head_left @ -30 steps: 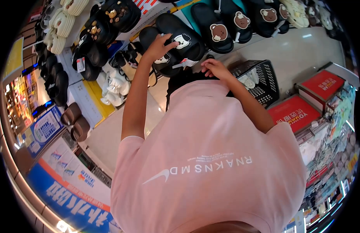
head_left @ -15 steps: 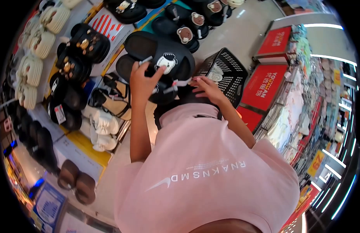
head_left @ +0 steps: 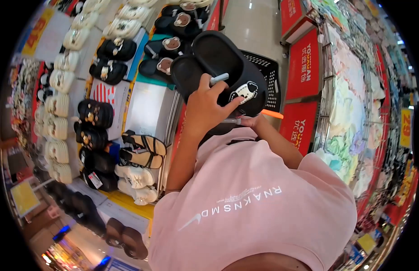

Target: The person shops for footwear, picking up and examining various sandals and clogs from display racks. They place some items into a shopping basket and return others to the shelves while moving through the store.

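A pair of black slippers hangs in front of the body, soles side by side, with a black-and-white cartoon charm on the strap. My left hand grips the pair, its thumb against the charm and a grey tag piece sticking out by its fingers. Below the slippers, my right hand is closed at the end of a grey strip. Its fingers are partly hidden.
Left, a display shelf holds rows of clogs and sandals. Behind the slippers stands a black perforated basket. Red-sided bins with clothes line the right. An orange strip juts out near my right hand.
The view has turned. Both hands and the slippers have shifted right in view, and the slippers appear larger and away from the shelf's shoes, now covering part of the basket.
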Demonstrator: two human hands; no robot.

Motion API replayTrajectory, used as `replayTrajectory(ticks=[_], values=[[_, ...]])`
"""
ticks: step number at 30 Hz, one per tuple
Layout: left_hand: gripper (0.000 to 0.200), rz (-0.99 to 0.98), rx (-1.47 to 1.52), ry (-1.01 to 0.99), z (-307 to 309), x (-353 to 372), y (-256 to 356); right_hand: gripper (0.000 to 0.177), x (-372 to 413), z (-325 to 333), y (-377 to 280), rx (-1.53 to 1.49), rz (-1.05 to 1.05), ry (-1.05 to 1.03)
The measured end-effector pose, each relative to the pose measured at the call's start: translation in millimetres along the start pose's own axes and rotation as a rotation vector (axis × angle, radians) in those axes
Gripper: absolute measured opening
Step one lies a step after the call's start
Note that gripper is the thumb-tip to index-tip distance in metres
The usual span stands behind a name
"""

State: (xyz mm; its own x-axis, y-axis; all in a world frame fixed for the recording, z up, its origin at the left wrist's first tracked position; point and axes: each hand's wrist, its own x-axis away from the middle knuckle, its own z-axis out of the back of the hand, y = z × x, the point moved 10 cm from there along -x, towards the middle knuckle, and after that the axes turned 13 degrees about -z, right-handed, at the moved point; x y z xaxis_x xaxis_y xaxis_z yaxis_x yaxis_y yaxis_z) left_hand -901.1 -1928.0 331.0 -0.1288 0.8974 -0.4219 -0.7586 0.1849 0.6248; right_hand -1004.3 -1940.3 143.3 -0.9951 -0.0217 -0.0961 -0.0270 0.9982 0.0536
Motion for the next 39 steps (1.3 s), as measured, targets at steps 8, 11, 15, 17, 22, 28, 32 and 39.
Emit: replayTrajectory(ticks=[8,11,15,17,22,28,32,39], values=[[0.039,-0.335,0.429,-0.013,-133.5,-76.0,65.6,0.06,126.8,-44.0,-100.7,0.171,0.513,0.543],[0.042,-0.291,0.698,0.018,-181.0,-96.8,47.5,0.061,168.8,-67.3,-123.0,0.23,0.597,0.753],[0.065,0.146,1.307,0.026,-237.1,-118.5,38.6,0.065,211.4,-53.2,-161.6,0.268,0.612,0.848],[0.069,0.443,1.535,0.098,-266.6,-113.2,24.7,0.07,228.8,-15.5,-178.0,0.303,0.563,0.832],[0.064,0.824,1.86,0.17,-293.9,-102.9,12.2,0.061,239.3,-20.6,-197.0,0.046,0.589,0.654],[0.053,0.979,1.908,0.11,-317.2,-94.4,-14.1,0.045,228.5,-52.2,-206.4,-0.078,0.612,0.411],[0.047,1.077,1.912,0.061,-347.1,-82.0,-40.0,0.047,231.8,-86.9,-203.2,0.082,0.764,0.525],[0.038,1.255,1.887,-0.008,-383.9,-53.3,-105.0,0.052,224.3,-89.5,-187.2,0.208,0.773,1.116]])
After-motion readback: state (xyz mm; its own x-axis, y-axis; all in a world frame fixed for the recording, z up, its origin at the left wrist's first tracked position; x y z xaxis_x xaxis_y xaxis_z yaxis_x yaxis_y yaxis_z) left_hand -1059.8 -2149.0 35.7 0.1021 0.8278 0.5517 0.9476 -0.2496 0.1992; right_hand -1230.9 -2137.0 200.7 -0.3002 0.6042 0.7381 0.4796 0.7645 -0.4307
